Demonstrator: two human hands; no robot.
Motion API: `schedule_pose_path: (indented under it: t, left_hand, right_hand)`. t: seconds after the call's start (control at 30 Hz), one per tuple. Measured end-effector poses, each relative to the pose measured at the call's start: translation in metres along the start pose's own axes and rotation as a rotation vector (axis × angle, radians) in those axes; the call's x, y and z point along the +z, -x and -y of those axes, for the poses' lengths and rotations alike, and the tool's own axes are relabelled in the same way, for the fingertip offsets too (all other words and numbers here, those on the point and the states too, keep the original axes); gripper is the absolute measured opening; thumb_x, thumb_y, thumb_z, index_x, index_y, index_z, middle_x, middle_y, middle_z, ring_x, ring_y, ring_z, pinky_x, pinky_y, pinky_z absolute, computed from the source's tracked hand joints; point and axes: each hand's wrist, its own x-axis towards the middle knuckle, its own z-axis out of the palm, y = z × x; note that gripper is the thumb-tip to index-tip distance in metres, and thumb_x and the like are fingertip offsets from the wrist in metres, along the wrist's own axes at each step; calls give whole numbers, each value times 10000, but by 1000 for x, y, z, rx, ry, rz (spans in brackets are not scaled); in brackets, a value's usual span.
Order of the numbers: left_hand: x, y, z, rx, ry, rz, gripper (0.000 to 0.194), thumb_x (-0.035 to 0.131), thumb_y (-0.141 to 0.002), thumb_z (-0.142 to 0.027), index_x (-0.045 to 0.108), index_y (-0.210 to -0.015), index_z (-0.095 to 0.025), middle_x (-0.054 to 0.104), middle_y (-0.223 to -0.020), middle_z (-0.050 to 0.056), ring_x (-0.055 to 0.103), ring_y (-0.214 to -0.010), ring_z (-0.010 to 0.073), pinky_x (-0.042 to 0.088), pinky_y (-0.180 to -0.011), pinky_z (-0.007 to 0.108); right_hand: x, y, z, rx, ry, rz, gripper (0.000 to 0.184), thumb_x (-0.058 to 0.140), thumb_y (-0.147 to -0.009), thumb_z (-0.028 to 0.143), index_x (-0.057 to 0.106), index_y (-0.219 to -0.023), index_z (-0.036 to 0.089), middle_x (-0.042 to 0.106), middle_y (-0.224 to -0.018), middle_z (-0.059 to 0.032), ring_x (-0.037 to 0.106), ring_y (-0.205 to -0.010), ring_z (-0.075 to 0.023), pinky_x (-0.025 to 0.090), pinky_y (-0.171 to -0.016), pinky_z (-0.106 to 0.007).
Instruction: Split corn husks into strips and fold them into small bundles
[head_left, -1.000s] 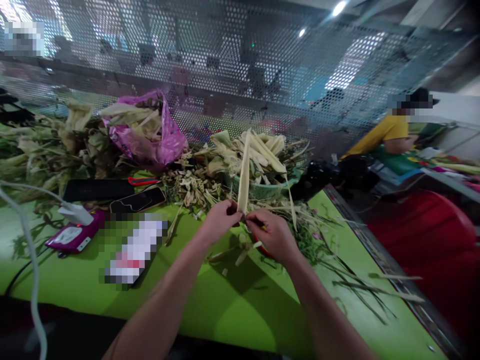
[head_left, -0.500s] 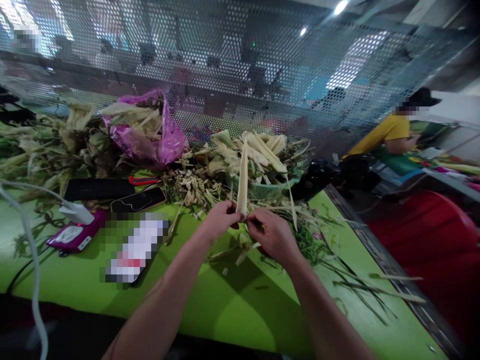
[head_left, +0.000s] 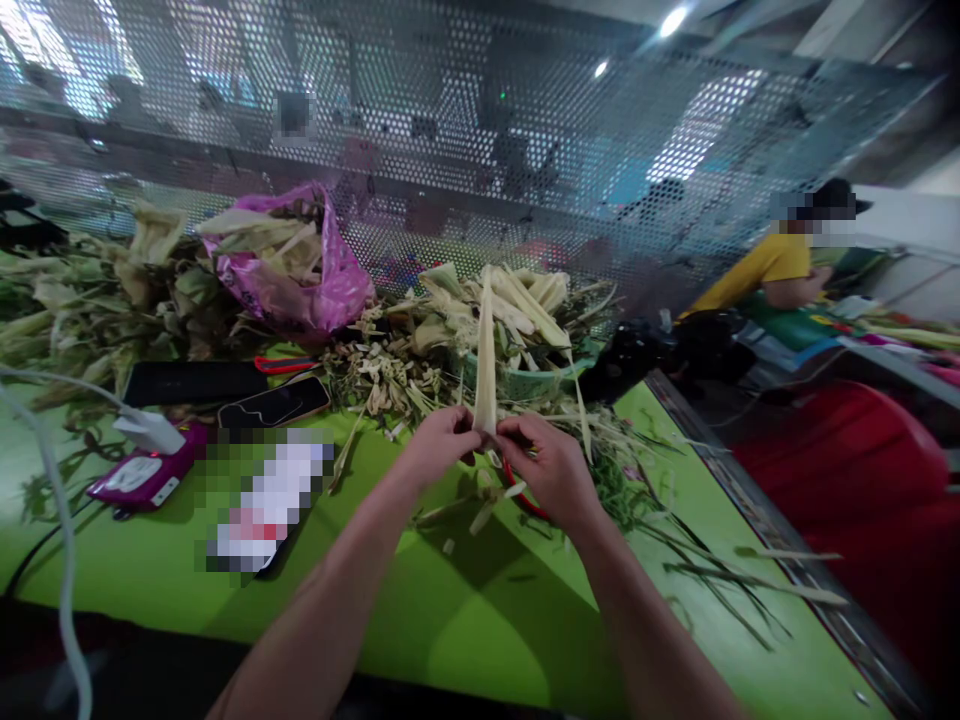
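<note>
Grip: left hand (head_left: 442, 445) pinches the foot of a pale husk strip (head_left: 487, 350); right hand (head_left: 551, 470) has its fingertips closed on the same end, from the other side.
Husk strip: upright above the green table (head_left: 157, 560), its tip in front of the heap behind.
Since half a second ago: right fingers, curled under then, reach straighter; the strip's foot looks more spread, and more of a red loop (head_left: 534, 509) shows below that hand. Left hand has barely shifted.
Phone row: one phone (head_left: 274, 403), one black slab (head_left: 196, 384) beside it, one blurred-out flat thing (head_left: 266, 505) nearer us.
Purple box: one purple box (head_left: 139, 478), one white plug (head_left: 150, 432) on it.
Holders: one pink bag (head_left: 349, 280), one green basin (head_left: 525, 383), both heaped with husks.
Loose scraps: too tangled to count.
Beyond: a perforated screen (head_left: 450, 120); off right, one red seat (head_left: 847, 480) and one person in yellow (head_left: 780, 265).
In the way: fingers cover the strip's very end; right hand hides part of the loop; scraps clutter the table under both hands.
</note>
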Motion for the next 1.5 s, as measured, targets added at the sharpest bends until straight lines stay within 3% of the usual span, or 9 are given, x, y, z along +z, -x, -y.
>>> schedule_pose_path:
  t: [0.3,0.6,0.7,0.9,1.03,1.17,1.3,1.5]
  left_hand:
    - [-1,5,-9,-102,55,57,46,545,-691,-179,551,-713,-139,469,-587,-31,447,-518,68,409,-508,201]
    - [0,4,-6,-72,-30,75,14,525,-674,-150,521,-661,-154,459,-581,-36,441,-515,72,397,-490,198]
    - [0,6,-7,-49,-56,77,26,521,-695,-154,521,-669,-155,469,-595,-32,446,-525,74,397,-496,198]
    - [3,5,-6,-4,-5,-50,141,510,-821,-303,475,-773,-175,499,-638,-27,480,-537,85,401,-515,212]
    - [2,4,-4,46,-48,9,186,505,-830,-297,429,-699,-189,434,-579,-44,423,-500,82,350,-490,215]
    - [0,4,-3,39,-79,33,187,507,-822,-302,429,-691,-193,415,-583,-48,414,-503,87,334,-483,215]
    - [1,3,-1,44,-122,57,165,480,-821,-277,444,-685,-189,430,-565,-49,407,-492,87,325,-489,213]
    - [2,2,3,170,-246,49,57,476,-780,-198,528,-766,-180,509,-670,-27,443,-603,103,354,-574,212]
  right_hand:
    - [-3,-1,-1,-91,224,20,178,454,-927,279,603,-884,191,633,-832,-69,556,-749,-203,394,-694,-310]
    - [-3,0,1,2,31,15,98,525,-882,251,606,-915,207,635,-846,-41,574,-761,-182,416,-692,-283]
    - [-1,1,1,12,57,9,102,515,-884,239,611,-877,205,633,-815,-32,574,-746,-180,408,-686,-280]
    - [1,1,2,-43,130,44,111,492,-882,232,596,-856,205,621,-782,-34,564,-723,-180,400,-665,-271]
    - [-2,-1,-2,4,179,-38,100,500,-867,232,593,-840,205,629,-804,-41,572,-737,-190,405,-675,-285]
    - [-6,-1,-3,57,80,-103,93,516,-860,235,603,-859,202,643,-857,-53,590,-778,-196,431,-704,-298]
    - [-5,0,1,26,-64,-37,163,551,-867,294,613,-986,201,646,-928,-63,600,-827,-194,460,-749,-300]
    - [-3,1,5,112,-155,-52,153,565,-857,322,647,-905,202,665,-874,-50,619,-782,-189,474,-729,-297]
